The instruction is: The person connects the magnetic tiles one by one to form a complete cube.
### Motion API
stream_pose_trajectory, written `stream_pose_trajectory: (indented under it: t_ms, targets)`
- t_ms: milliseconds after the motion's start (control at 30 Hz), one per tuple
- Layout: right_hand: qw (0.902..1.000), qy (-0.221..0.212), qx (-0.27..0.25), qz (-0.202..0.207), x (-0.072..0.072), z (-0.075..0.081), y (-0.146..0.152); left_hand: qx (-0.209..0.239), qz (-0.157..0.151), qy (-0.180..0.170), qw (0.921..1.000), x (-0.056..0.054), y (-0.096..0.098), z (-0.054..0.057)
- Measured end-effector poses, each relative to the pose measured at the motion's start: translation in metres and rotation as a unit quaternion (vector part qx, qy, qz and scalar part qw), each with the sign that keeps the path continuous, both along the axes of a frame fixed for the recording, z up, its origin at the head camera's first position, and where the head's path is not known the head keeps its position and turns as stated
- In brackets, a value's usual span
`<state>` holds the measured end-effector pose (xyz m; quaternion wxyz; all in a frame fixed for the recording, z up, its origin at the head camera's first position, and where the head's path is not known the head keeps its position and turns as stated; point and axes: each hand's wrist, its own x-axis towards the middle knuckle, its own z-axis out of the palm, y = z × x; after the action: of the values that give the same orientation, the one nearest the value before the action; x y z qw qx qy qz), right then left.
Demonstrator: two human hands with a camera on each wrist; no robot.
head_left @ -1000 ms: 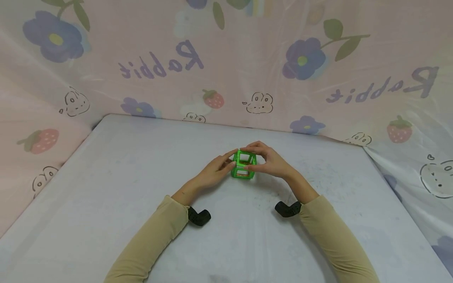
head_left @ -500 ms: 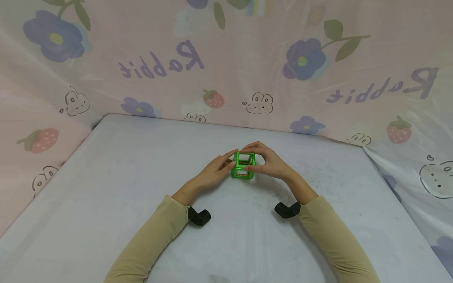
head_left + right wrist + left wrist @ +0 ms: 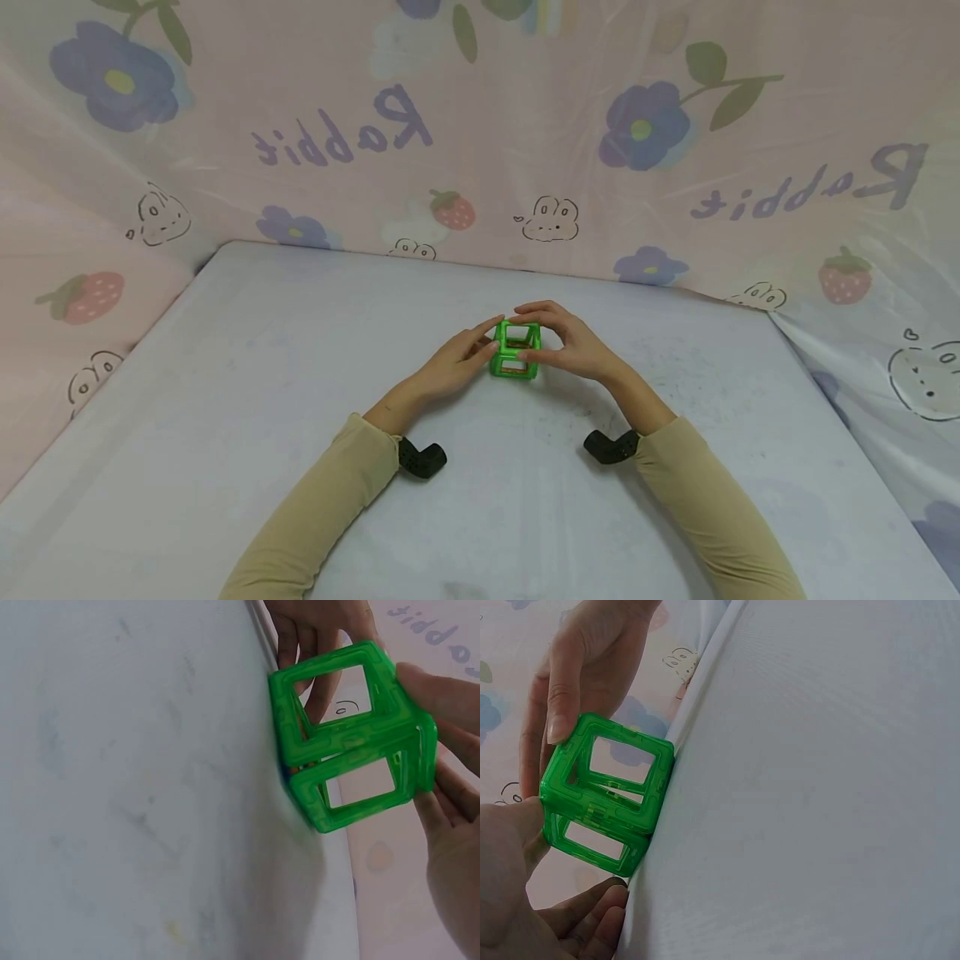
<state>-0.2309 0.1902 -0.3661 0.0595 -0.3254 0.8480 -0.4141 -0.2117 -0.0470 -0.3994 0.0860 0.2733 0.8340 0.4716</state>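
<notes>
A green open-framed block of magnetic tiles [image 3: 517, 350] stands on the white table, its square windows facing outward. A little orange shows low inside it. My left hand [image 3: 450, 364] holds its left side, index finger reaching to the top edge and thumb near the front corner. From the right, my right hand [image 3: 573, 343] grips it with the thumb on the front and fingers over the top and back. Both hands meet around the tile block [image 3: 607, 791] in the left wrist view. The right wrist view shows the tile block [image 3: 352, 735] close up; left fingers behind it are partly hidden.
The white tabletop [image 3: 300, 333] spreads around the hands. A printed pink cloth [image 3: 495, 150] hangs behind and along the sides. A black wrist device [image 3: 422, 459] sits at the left cuff, another black wrist device [image 3: 610, 447] at the right cuff.
The top of the green tile block has shifted slightly and its upper frame looks straighter than a second ago. Both hands stay nearly in place.
</notes>
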Motion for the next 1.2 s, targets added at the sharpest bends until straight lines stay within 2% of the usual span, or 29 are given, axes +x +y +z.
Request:
stream_pose_trajectory:
  t_ms: [100,333,667,833,1067,1200]
  targets:
    - [1.0,-0.002,-0.001,-0.006,0.003,0.002,-0.001,0.002,0.001,-0.007,1.0,0.0,0.0,0.0]
    - [0.9993,-0.024,-0.028,0.002,0.019,0.019,-0.006,0.0,0.003,0.005,1.0,-0.001,0.001,-0.002]
    - [0.9967,-0.031,-0.075,0.013,0.002,-0.012,0.008,-0.013,0.023,-0.005,0.9996,0.002,-0.002,0.003]
    - [0.9967,-0.037,-0.073,0.002,0.003,-0.013,0.01,-0.018,0.029,-0.001,0.9994,0.002,-0.006,0.006]
    - [0.9975,-0.04,-0.055,-0.022,0.005,-0.013,0.017,-0.028,0.045,0.03,0.9982,-0.002,-0.011,0.008]
    - [0.9975,-0.042,-0.048,-0.031,0.007,-0.013,0.022,-0.041,0.057,0.037,0.9969,-0.002,-0.015,0.012]
